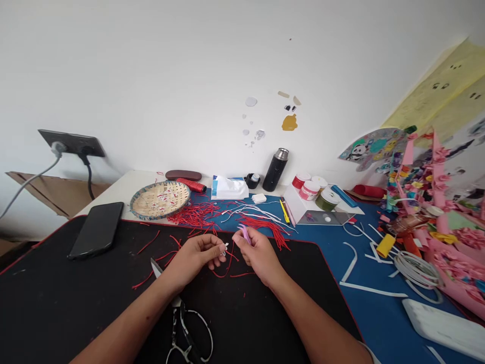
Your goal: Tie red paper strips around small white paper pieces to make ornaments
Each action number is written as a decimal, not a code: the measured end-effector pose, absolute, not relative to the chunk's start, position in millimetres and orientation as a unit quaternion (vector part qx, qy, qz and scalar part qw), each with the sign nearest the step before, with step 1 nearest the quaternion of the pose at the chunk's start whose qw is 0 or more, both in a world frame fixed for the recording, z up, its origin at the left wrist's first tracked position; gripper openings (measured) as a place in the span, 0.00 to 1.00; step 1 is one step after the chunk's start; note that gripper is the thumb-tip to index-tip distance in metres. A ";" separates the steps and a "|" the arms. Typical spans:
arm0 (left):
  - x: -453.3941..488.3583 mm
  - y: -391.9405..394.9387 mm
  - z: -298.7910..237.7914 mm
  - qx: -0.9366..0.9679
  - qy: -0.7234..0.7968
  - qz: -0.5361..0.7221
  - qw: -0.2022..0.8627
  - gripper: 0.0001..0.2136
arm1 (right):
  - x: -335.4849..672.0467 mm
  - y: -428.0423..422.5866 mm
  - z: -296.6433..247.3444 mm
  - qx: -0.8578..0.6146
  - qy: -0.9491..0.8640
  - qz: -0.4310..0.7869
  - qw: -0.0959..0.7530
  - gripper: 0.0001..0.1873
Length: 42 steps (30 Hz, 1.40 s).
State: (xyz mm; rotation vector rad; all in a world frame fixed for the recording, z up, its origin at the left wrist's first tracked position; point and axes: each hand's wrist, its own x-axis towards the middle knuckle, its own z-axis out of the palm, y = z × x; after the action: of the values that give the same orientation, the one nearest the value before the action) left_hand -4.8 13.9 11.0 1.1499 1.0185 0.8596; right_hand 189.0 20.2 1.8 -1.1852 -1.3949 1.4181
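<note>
My left hand (197, 255) and my right hand (256, 251) meet over the black mat (76, 298). The left fingers pinch a small white piece (226, 246) with a red strand (227, 268) trailing down from it. In my right hand's closed fingers sits a small pink-purple tool (245, 233). Loose red strands (193, 215) and white strips (252, 209) lie just beyond both hands. Scissors (185, 328) rest on the mat under my left forearm.
A black phone (97, 229) lies at the mat's left, a woven basket (159, 199) behind it. Further back stand a tissue pack (228, 188), a black flask (276, 169), paint jars (313, 192). Pink paper craft (435, 202) and a white cable coil (415, 268) crowd the right.
</note>
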 end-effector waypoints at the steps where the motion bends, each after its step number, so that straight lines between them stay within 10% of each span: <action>1: -4.9 14.0 10.8 0.505 0.443 0.373 0.639 0.20 | 189.1 20.2 1.6 -0.468 -0.555 0.559 0.401 0.17; 42: -6.0 12.8 9.7 0.467 0.422 0.357 0.690 0.17 | 182.3 14.7 1.6 -0.446 -0.513 0.643 0.352 0.20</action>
State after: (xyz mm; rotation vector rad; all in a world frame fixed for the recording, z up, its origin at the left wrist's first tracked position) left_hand -6.0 12.8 9.7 1.0452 0.9429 0.7985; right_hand 182.3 14.7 1.6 -1.1546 -1.3288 1.6649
